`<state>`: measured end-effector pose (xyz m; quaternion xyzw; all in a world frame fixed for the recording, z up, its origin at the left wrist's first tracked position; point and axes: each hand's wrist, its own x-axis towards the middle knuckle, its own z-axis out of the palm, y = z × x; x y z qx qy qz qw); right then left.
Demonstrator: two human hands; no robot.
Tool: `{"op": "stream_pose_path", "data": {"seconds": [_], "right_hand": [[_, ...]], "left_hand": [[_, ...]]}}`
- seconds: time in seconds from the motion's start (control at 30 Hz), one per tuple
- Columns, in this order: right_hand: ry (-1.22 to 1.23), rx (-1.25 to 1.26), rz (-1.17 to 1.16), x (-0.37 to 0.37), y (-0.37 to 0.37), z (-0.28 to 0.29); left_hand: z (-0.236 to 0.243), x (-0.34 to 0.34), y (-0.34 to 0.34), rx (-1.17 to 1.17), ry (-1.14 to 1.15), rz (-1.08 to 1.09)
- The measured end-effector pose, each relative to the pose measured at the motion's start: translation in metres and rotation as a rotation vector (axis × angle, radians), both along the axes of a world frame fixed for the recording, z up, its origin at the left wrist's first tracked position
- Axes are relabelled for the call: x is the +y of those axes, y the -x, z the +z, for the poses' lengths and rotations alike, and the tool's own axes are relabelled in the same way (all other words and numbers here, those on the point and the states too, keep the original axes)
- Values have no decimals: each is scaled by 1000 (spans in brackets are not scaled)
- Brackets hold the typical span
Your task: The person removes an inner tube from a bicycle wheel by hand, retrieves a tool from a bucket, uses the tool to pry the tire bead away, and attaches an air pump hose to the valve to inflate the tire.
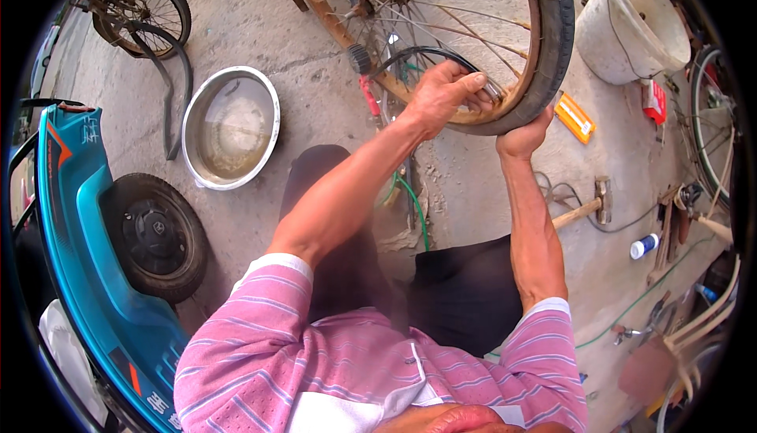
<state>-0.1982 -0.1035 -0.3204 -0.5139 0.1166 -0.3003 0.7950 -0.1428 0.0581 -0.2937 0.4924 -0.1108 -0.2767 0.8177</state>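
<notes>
A spoked bicycle wheel with a rusty rim (323, 7) and a black tyre (557, 19) stands in front of me. My left hand (448, 95) is closed at the lower inside of the rim, pinching the end of a black air hose (432, 50). A metal fitting (494, 90) shows beside its fingertips; the valve itself is hidden. The hose curves back to a round black gauge-like part (359, 59) with a red handle (369, 95). Cupped against the tyre's outer side from below is my right hand (527, 135), its fingers mostly hidden behind it.
A metal basin (273, 129) of cloudy water sits on the concrete at left, near a teal vehicle (83, 220). An orange box (574, 117), a hammer (603, 200) and a white bottle (644, 246) lie at right. A white bucket (623, 31) stands far right.
</notes>
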Motion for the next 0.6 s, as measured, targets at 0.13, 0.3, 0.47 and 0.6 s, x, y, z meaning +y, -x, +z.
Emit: {"op": "stream_pose_path", "data": {"seconds": [0.13, 0.3, 0.47, 0.6], "right_hand": [[116, -154, 129, 12, 22, 30], [506, 129, 53, 26, 26, 57], [470, 193, -17, 36, 23, 63], [493, 211, -28, 27, 17, 63]], "left_hand": [[2, 2, -3, -22, 27, -51], [2, 1, -2, -36, -7, -9], [5, 4, 0, -30, -15, -12], [3, 3, -3, -61, 40, -43]]}}
